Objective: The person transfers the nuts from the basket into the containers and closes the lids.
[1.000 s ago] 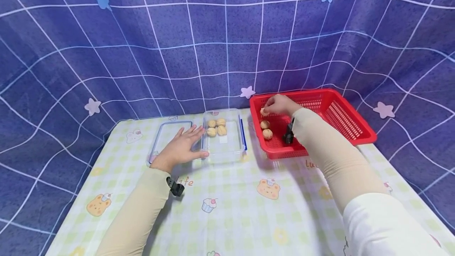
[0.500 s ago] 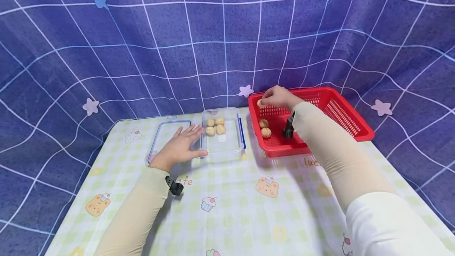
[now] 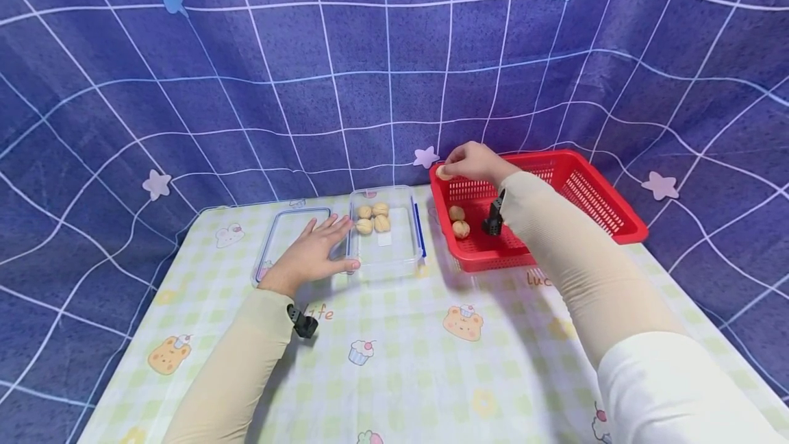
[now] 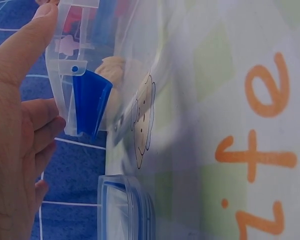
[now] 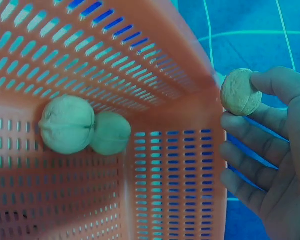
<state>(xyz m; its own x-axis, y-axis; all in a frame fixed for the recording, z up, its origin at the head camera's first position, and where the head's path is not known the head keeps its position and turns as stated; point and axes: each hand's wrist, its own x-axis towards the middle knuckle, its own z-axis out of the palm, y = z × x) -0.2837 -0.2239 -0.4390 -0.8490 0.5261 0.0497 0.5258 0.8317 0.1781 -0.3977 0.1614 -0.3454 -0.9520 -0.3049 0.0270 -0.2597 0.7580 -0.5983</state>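
Note:
Between thumb and fingers my right hand (image 3: pixel 476 162) pinches a walnut (image 5: pixel 240 92), level with the rim at the back left corner of the red basket (image 3: pixel 493 266). Two more walnuts (image 5: pixel 67 125) lie against the basket's left side. My left hand (image 3: pixel 311 255) rests with fingers spread at the left side of a clear plastic box (image 3: pixel 401 252), its fingertips and thumb touching the wall. Several walnuts (image 3: pixel 382 223) sit grouped in the back left part of this box. In the left wrist view a blue clip (image 4: pixel 92 100) hangs on the box's side.
A clear lid (image 3: pixel 271 242) with a blue seal lies left of the box, partly under my left hand. A patterned cloth (image 3: pixel 419 375) covers the table. Behind it hangs a blue curtain (image 3: pixel 296 108) close to the basket's back edge.
My right hand has lifted the walnut from inside the basket, up and to the left, to the rim. The left hand stays at the box.

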